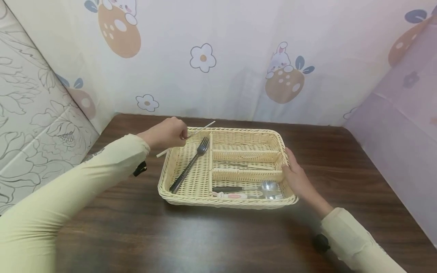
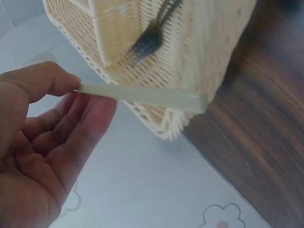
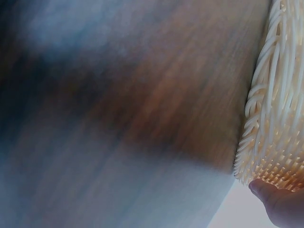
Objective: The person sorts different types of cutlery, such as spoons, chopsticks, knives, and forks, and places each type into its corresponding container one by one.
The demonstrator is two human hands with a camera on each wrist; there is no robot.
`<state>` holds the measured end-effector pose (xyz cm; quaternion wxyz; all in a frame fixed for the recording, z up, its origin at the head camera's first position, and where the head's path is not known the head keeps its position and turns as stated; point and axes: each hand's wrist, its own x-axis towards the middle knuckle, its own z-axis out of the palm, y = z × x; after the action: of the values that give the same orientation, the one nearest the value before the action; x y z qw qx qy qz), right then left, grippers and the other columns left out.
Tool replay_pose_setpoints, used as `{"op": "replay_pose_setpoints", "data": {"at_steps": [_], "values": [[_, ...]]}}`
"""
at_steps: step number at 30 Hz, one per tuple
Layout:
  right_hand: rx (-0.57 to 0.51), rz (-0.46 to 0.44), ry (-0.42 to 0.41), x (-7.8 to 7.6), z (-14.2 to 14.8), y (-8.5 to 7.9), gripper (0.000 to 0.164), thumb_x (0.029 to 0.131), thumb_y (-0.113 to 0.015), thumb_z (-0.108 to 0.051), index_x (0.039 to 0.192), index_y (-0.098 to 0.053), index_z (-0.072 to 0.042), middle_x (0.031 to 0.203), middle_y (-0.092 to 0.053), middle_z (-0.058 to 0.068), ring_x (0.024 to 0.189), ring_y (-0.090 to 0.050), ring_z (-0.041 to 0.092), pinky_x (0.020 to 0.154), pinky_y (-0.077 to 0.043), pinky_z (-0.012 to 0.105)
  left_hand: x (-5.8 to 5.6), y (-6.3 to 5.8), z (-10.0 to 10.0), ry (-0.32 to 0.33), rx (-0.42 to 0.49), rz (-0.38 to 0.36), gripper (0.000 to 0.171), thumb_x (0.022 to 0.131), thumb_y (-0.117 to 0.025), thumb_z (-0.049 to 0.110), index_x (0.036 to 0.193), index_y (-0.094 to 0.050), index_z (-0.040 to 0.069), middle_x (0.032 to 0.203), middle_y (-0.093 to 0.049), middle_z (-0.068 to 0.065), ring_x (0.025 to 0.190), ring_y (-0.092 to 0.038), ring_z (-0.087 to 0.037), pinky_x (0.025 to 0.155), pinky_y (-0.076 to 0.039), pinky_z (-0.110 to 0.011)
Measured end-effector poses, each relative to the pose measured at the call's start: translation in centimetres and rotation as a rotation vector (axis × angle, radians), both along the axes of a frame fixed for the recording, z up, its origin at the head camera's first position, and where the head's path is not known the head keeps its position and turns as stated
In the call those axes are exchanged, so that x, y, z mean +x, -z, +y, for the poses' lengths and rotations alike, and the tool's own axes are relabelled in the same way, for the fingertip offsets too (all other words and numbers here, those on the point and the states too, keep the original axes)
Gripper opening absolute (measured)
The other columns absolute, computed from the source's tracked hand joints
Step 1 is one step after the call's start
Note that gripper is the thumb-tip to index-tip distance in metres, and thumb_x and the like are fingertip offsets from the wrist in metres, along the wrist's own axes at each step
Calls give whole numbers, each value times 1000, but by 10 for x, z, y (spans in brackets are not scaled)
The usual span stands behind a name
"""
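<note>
My left hand [image 1: 168, 132] pinches a slim cream-coloured stick [image 2: 152, 97] between thumb and fingertips, slanted above the left back corner of a cream wicker basket [image 1: 218, 204]. In the left wrist view, the stick's thicker blunt end points away from the fingers. My right hand [image 1: 297, 177] grips the basket's right rim; its thumb [image 3: 266, 190] shows against the weave in the right wrist view, with the other fingers largely hidden. A dark fork [image 1: 202, 148] lies slanted in the wide left compartment, its handle overlapping another dark handle.
In the front right compartment lie a dark-handled spoon [image 1: 269, 185] and a spoon with a rabbit-decorated handle [image 1: 232, 195]. Thin utensils [image 1: 252, 166] rest in the middle one. The brown wood-grain table [image 1: 211, 239] meets a patterned curtain [image 1: 232, 87] behind.
</note>
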<state>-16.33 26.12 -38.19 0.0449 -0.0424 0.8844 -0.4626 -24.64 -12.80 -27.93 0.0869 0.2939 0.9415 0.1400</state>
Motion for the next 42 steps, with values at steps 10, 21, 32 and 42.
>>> {"op": "replay_pose_setpoints", "data": {"at_steps": [10,21,32,42], "values": [[-11,-1,-1,-1,0,2,60,103,-27,-18,152,7,-15,153,-7,28,135,-17,51,104,-17,64,0,-2,31,116,26,22,6,78,-64,0,78,-65,5,70,-61,-2,60,-50,-13,61,-47,-28],[-7,18,-13,-2,0,3,60,103,-27,-19,153,6,-15,155,-3,23,138,-9,47,106,-10,64,-5,-2,67,260,-5,21,14,81,-61,-2,91,-70,-1,91,-70,-10,85,-66,-21,79,-52,-32],[-7,7,-2,1,-1,1,60,103,-28,-17,153,7,-15,154,-5,26,137,-12,49,105,-12,64,-3,2,100,355,-70,32,13,84,-61,2,94,-70,2,97,-69,-7,91,-64,-20,81,-50,-29],[7,7,4,0,-1,2,60,103,-27,-17,152,6,-15,154,-6,27,136,-12,50,105,-12,64,-3,7,126,384,-116,48,11,85,-63,2,92,-71,3,96,-69,-6,90,-62,-18,82,-48,-28]]}}
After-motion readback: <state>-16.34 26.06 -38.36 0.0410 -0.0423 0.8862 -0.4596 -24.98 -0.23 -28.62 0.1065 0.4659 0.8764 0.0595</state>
